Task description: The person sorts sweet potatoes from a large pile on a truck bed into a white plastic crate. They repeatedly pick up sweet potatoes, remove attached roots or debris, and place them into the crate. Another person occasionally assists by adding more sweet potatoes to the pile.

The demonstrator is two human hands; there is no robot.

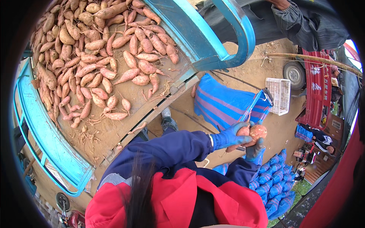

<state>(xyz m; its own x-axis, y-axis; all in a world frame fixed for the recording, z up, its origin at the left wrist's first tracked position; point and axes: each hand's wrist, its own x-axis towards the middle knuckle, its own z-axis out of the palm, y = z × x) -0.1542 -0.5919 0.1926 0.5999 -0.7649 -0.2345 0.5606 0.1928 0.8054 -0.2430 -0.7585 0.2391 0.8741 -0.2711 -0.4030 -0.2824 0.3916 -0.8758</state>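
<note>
My left hand [232, 136], in a blue knit glove, is closed around reddish sweet potatoes [243, 131]. Against them, my right hand [255, 149], in a glove with a dark palm, holds a large round sweet potato [258, 132] from beneath. How many the two hands hold between them cannot be told exactly. Just beyond the hands, a blue woven sack with purple stripes [222, 99] hangs with its mouth spread at a dark metal frame [268, 96]. Many loose sweet potatoes [94, 59] with thin roots lie on the truck bed [134, 111] to the left.
Blue truck side panels [48, 136] and a curved rail [242, 37] edge the bed. Beyond the sack stands a white plastic crate [281, 97]. Filled blue sacks [275, 179] are piled at the right. Another person's sleeve [288, 20] shows at the top; a red vehicle [316, 88] stands farther off.
</note>
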